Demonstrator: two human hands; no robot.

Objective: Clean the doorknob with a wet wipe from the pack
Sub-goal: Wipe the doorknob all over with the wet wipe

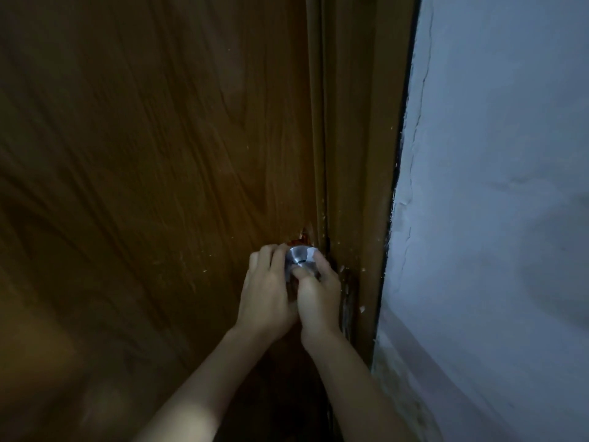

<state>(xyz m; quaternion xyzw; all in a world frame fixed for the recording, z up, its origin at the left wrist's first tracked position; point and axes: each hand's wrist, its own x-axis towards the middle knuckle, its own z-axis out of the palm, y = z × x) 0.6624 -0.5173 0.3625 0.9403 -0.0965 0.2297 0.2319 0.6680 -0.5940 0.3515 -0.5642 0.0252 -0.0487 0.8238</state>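
Note:
A round silver doorknob [298,255] sticks out of a brown wooden door [159,154] near its right edge. My left hand [264,291] curls around the knob's left side. My right hand [318,288] presses a small white wet wipe [311,253] against the knob's right side with thumb and fingers. Most of the wipe is hidden under my fingers. The pack of wipes is not in view.
The brown door frame [357,154] runs up just right of the knob, with chipped paint and a damaged patch around the latch. A pale bluish wall [494,218] fills the right side. The scene is dim.

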